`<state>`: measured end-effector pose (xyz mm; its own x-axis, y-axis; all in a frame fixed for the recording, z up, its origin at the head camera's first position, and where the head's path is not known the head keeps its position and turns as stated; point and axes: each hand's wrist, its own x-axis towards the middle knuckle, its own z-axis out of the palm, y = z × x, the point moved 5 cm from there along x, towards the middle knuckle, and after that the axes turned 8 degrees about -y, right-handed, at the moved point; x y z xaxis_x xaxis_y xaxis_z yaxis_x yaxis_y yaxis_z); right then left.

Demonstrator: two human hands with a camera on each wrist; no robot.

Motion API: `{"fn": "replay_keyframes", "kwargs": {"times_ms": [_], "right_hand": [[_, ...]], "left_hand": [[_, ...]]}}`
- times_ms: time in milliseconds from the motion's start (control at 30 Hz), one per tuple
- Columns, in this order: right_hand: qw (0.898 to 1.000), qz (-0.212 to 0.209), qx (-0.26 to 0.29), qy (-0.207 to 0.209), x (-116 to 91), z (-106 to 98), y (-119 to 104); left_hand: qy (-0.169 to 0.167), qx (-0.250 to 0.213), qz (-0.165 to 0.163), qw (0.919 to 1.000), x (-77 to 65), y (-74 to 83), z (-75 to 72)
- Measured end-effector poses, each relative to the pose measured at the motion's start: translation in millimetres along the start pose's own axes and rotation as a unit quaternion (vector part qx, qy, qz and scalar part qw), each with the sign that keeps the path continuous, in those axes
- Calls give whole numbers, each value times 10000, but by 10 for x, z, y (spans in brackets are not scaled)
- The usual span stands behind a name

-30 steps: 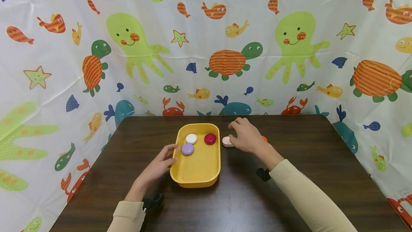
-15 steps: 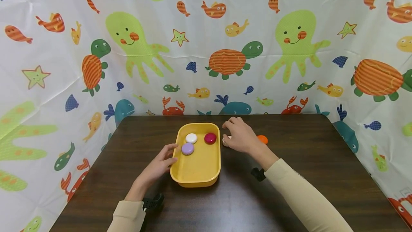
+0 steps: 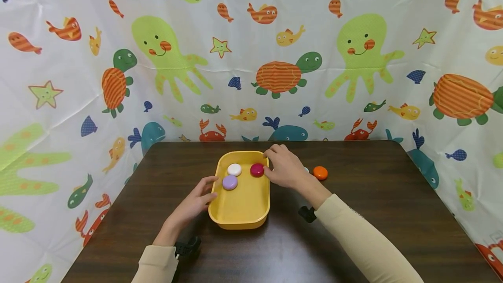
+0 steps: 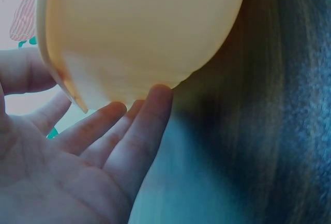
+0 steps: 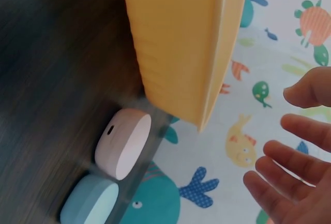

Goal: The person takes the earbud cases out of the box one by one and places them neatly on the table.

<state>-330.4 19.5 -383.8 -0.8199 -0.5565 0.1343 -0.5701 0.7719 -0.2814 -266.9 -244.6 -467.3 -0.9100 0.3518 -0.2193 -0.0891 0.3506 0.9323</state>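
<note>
A yellow tray [image 3: 240, 206] sits mid-table and holds a white disc [image 3: 234, 169], a purple disc [image 3: 229, 182] and a dark red disc [image 3: 257, 170]. My left hand [image 3: 204, 192] rests against the tray's left wall [image 4: 139, 32], fingers [image 4: 129, 131] straight. My right hand [image 3: 272, 161] hovers over the tray's right rim beside the dark red disc. In the right wrist view its fingers [image 5: 297, 131] are spread and hold nothing. A pink disc [image 5: 124, 144] and a light blue disc [image 5: 90, 208] lie on the table by the tray's outer wall [image 5: 176, 43]. The head view hides the pink disc.
An orange disc [image 3: 320, 172] lies on the dark wooden table [image 3: 377, 195] right of my right hand, with a sliver of the blue disc [image 3: 306, 170] beside it. A sea-animal printed cloth [image 3: 251, 56] walls in the back and both sides.
My right hand has moved left from the pink disc to the tray's right rim, uncovering the orange disc. The left hand and the tray have not moved.
</note>
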Motion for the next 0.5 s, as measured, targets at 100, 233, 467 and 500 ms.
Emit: {"fn": "replay_keyframes", "kwargs": {"times_ms": [100,233,467,500], "right_hand": [[10000,0,18,-41,31,20,-32],[9999,-75,74,-65,66,35,-75],[9997,-164,35,-174,117,66,-137],[9996,-174,49,-198,125,71,-146]], "left_hand": [[-33,4,40,10000,-3,4,4],[-32,-14,29,10000,-9,7,5],[-2,-10,-23,10000,-8,7,8],[-5,-10,-21,10000,-7,8,8]]}}
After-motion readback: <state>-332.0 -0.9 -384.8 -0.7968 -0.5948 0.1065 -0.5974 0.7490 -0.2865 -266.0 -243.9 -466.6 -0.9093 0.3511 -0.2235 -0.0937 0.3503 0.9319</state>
